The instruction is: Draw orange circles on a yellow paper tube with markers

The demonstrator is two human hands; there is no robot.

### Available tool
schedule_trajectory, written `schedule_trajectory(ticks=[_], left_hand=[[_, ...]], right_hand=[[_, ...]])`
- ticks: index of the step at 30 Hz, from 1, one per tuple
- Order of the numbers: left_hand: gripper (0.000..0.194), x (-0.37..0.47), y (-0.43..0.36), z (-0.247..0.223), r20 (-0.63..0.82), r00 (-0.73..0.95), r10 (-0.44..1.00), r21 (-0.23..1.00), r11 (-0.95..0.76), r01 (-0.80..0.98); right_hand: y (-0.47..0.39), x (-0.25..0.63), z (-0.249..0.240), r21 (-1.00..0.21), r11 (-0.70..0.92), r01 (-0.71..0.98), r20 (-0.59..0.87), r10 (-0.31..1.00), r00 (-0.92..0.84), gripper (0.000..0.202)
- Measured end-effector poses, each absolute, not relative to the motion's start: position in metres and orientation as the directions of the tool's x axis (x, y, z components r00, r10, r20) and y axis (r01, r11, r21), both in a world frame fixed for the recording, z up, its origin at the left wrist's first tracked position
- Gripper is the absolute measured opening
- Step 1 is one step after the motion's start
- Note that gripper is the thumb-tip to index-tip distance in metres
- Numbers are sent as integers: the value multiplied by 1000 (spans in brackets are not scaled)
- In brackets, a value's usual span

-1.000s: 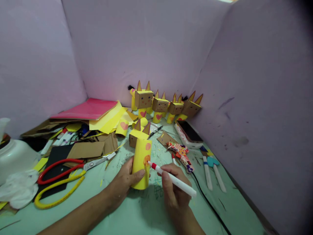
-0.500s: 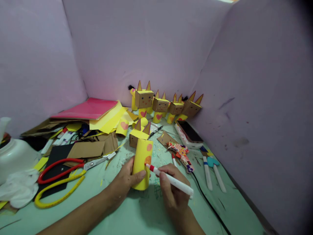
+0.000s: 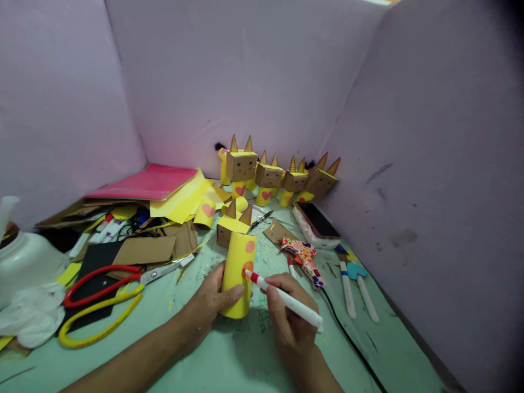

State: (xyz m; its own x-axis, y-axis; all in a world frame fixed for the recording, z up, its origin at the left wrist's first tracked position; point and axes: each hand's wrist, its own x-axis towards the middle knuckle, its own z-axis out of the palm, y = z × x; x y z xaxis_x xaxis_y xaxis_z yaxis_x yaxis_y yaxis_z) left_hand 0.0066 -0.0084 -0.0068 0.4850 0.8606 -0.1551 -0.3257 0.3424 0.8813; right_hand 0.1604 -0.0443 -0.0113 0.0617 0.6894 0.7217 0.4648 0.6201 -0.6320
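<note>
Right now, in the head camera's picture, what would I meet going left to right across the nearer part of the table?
Crumpled white tissue → scissors → left hand → yellow tube → right hand, holding a red-and-white marker → white-and-blue pen → heart-topped pen.

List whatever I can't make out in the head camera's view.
In the head view:
- Left hand: most fingertips, hidden behind the yellow tube.
- Yellow tube: its far side, turned away from the camera.
- Box head with two pointed ears: lower part, covered by the tube.
- White container: cut off by the left edge.
- Black cable: its far end, cut off by the bottom edge.
</note>
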Motion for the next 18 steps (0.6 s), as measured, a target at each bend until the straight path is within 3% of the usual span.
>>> schedule_trajectory(ticks=[3, 7, 10, 18], left_hand=[[46, 6, -8, -7, -172, 464, 869, 871, 354, -339], [45, 5, -8, -3, -247, 463, 851, 797, 450, -403], [44, 5, -8, 1, -295, 453, 841, 760, 494, -422], [45, 9, -8, 3, -198, 519, 831, 790, 449, -418]], right_hand=[[-45, 158, -9, -686, 605, 404, 697, 706, 127, 12], [-42, 156, -11, -792, 526, 310, 611, 688, 391, 15], [-38, 157, -14, -814, 509, 280, 577, 652, 493, 13], [-43, 160, -12, -802, 501, 324, 591, 744, 311, 19]])
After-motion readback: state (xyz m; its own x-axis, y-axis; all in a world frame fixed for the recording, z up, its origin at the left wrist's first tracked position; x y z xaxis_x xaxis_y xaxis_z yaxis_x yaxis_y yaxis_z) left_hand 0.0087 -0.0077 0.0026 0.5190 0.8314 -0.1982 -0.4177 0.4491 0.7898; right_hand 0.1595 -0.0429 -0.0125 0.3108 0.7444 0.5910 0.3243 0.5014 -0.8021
